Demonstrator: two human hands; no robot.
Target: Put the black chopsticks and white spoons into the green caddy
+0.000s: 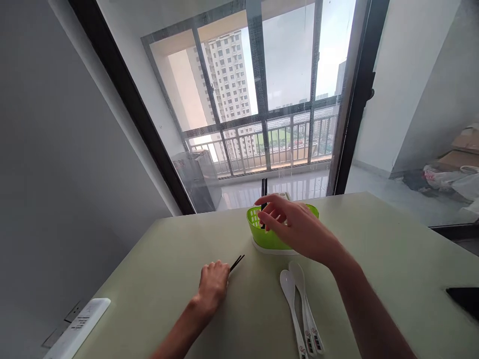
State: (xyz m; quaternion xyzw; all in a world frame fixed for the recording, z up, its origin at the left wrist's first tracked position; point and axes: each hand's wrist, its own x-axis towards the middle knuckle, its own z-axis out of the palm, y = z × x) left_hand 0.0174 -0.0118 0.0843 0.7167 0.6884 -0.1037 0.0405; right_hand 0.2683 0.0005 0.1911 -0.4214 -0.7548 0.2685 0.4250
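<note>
My left hand (214, 280) is closed around a pair of black chopsticks (237, 262), low over the table. Only their thin ends stick out past my fist. My right hand (286, 219) hovers over a light green basket (267, 239) with slotted walls and a white base. Its thumb and fingers are bent but apart, right beside other black chopsticks (264, 187) standing upright in the basket. My fingers partly hide those chopsticks and the basket's inside. Several white spoons (288, 281) lie in front of the basket, overlapping, handles toward me.
The pale table (179, 249) reaches to a glass door with a dark frame (359, 99). A white power strip (80, 324) lies at the left edge. At the right edge is a black object (466, 299), partly cut off. Bags and boxes (456, 169) are on the floor beyond.
</note>
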